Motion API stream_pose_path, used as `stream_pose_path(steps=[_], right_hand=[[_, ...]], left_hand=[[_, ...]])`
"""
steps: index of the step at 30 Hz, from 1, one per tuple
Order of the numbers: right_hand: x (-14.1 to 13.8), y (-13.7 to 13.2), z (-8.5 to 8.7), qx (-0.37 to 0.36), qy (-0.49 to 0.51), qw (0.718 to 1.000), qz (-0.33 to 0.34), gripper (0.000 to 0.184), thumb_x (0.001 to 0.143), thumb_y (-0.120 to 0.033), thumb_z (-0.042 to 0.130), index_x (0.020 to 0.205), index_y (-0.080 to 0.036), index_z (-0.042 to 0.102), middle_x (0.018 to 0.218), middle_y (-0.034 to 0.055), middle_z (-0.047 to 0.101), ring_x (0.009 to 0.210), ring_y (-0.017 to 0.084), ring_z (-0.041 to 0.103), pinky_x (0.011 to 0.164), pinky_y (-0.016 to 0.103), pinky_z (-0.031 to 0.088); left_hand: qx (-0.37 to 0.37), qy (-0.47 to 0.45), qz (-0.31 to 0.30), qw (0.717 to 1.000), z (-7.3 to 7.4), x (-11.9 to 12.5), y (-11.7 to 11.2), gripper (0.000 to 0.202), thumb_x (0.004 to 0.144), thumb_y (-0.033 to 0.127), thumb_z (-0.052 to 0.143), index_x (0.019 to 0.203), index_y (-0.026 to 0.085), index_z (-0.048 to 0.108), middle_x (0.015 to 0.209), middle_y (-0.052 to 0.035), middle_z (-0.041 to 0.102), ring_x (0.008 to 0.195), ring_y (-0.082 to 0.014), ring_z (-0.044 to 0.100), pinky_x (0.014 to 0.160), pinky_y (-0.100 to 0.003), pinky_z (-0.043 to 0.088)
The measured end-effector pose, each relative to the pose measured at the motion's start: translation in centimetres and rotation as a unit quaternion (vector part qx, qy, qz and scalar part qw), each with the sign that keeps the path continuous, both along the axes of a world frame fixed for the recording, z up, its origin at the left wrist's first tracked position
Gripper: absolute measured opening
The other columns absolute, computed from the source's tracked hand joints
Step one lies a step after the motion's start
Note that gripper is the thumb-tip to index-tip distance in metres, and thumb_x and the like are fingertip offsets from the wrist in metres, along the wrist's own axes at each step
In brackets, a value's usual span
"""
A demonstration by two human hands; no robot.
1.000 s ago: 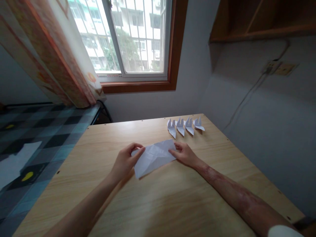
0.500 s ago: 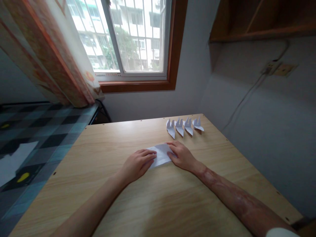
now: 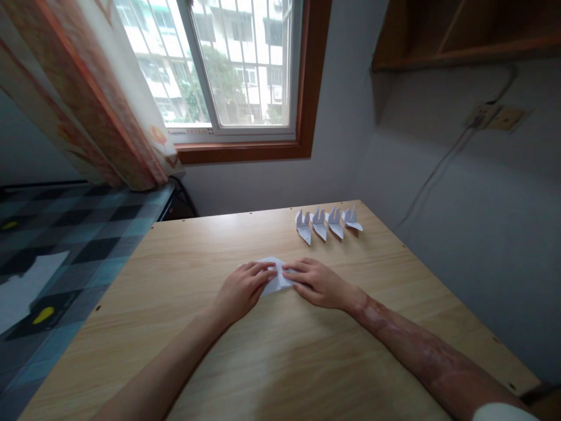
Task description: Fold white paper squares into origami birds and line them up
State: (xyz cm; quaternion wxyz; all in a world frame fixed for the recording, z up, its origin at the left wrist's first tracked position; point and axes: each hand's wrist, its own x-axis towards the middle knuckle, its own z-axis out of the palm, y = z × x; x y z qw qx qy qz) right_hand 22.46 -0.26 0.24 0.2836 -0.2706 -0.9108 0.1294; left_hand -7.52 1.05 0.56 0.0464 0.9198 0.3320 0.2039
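Observation:
A white sheet of paper, folded smaller, lies on the wooden table in front of me. My left hand covers its left part, with curled fingers holding it against the tabletop. From the other side my right hand presses the folded right edge, its fingertips close to those of my left hand. Fingers hide much of the paper on both sides. Beyond my right hand stand several folded white paper figures in a row, pointed like birds, apart from both hands.
The wooden table reaches to the wall below the window. On the left, a checked bed cover holds loose white paper. A cable hangs from a wall socket on the right, under a wooden shelf.
My right hand has moved left, bringing the paper's right side over into a fold. The paper now shows narrower between my hands. My left hand has hardly moved.

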Motion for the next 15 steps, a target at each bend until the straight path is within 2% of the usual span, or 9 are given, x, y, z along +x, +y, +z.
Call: stream_pose_path(steps=[2, 6, 9, 11, 13, 15], right_hand=[[0.1, 0.0, 0.1, -0.018, 0.021, 1.000, -0.004, 0.037, 0.105, -0.017, 0.064, 0.140, -0.024, 0.075, 0.142, 0.0119, 0.076, 0.126, 0.028, 0.071, 0.113, 0.047, 0.058], [0.1, -0.1, 0.1, -0.039, 0.051, 0.998, 0.005, 0.029, 0.101, -0.016, 0.066, 0.126, -0.024, 0.079, 0.131, 0.0103, 0.080, 0.115, 0.026, 0.074, 0.108, 0.046, 0.060], [0.1, -0.3, 0.3, -0.040, 0.039, 0.998, 0.036, 0.032, 0.096, -0.016, 0.068, 0.126, -0.023, 0.078, 0.134, 0.0101, 0.080, 0.116, 0.027, 0.075, 0.111, 0.048, 0.058], [0.1, -0.5, 0.3, -0.044, 0.034, 0.996, 0.064, 0.037, 0.094, -0.015, 0.068, 0.129, -0.023, 0.076, 0.139, 0.0097, 0.079, 0.120, 0.028, 0.074, 0.113, 0.049, 0.059], [0.1, -0.6, 0.2, -0.053, 0.043, 0.994, 0.084, 0.039, 0.093, -0.014, 0.067, 0.130, -0.025, 0.076, 0.142, 0.0090, 0.078, 0.124, 0.028, 0.074, 0.114, 0.048, 0.059], [0.1, -0.7, 0.0, -0.060, 0.063, 0.993, 0.084, 0.038, 0.094, -0.014, 0.066, 0.129, -0.025, 0.076, 0.140, 0.0088, 0.079, 0.123, 0.027, 0.076, 0.111, 0.045, 0.061]], left_hand=[[0.010, 0.034, -0.017, 0.999, 0.1, -0.1, 0.0, 0.039, 0.108, 0.017, 0.054, 0.137, 0.029, 0.075, 0.145, -0.0075, 0.076, 0.125, -0.0290, 0.073, 0.109, -0.048, 0.060], [0.035, 0.064, -0.018, 0.997, -0.3, 0.3, -0.5, 0.039, 0.105, 0.016, 0.055, 0.139, 0.024, 0.073, 0.149, -0.0099, 0.074, 0.129, -0.0321, 0.073, 0.109, -0.051, 0.060], [0.039, 0.036, 0.014, 0.998, -0.6, 1.1, -1.3, 0.032, 0.106, 0.024, 0.057, 0.134, 0.018, 0.073, 0.150, -0.0151, 0.073, 0.137, -0.0354, 0.070, 0.115, -0.053, 0.057], [0.031, 0.007, 0.036, 0.999, -0.5, 1.5, -1.7, 0.035, 0.106, 0.033, 0.061, 0.135, 0.017, 0.072, 0.148, -0.0175, 0.074, 0.138, -0.0372, 0.069, 0.117, -0.055, 0.056], [0.025, -0.013, 0.046, 0.999, -0.3, 1.7, -1.8, 0.041, 0.105, 0.038, 0.064, 0.141, 0.019, 0.069, 0.146, -0.0175, 0.074, 0.136, -0.0371, 0.070, 0.116, -0.054, 0.056], [0.024, -0.013, 0.041, 0.999, -0.1, 1.7, -1.7, 0.038, 0.106, 0.035, 0.063, 0.141, 0.022, 0.070, 0.147, -0.0150, 0.074, 0.132, -0.0353, 0.072, 0.114, -0.053, 0.057]])
